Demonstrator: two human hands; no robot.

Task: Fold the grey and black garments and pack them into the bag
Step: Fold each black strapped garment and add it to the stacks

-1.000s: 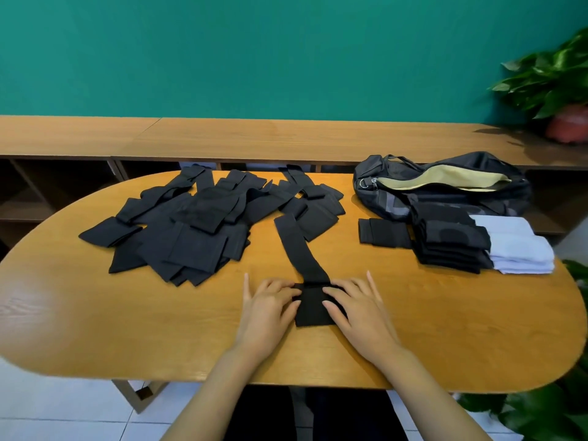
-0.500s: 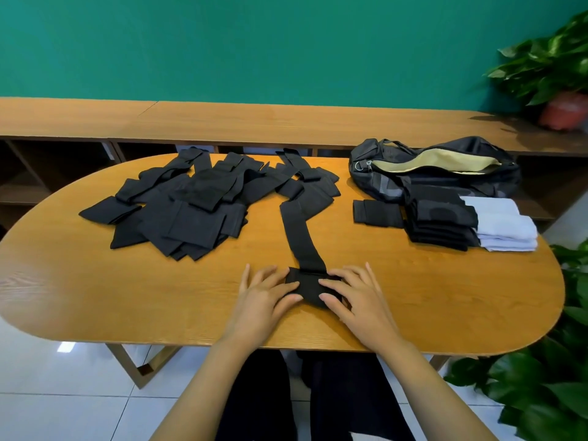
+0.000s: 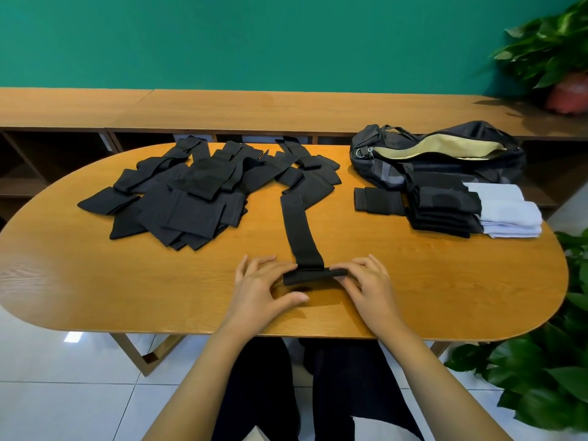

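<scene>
Evidently mid-fold | left grip (image 3: 262,283) and right grip (image 3: 366,281) each pinched black garment strip (image 3: 302,237) at its folded end | likely to square the fold

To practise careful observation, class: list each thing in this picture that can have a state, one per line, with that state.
black strip: near end folded over, rest lying flat
left hand: pinches the fold's left end
right hand: pinches the fold's right end
bag: unzipped, mouth open
loose black pile: unfolded, heaped
black stack: folded, in front of the bag
pale stack: folded, beside the black stack
</scene>
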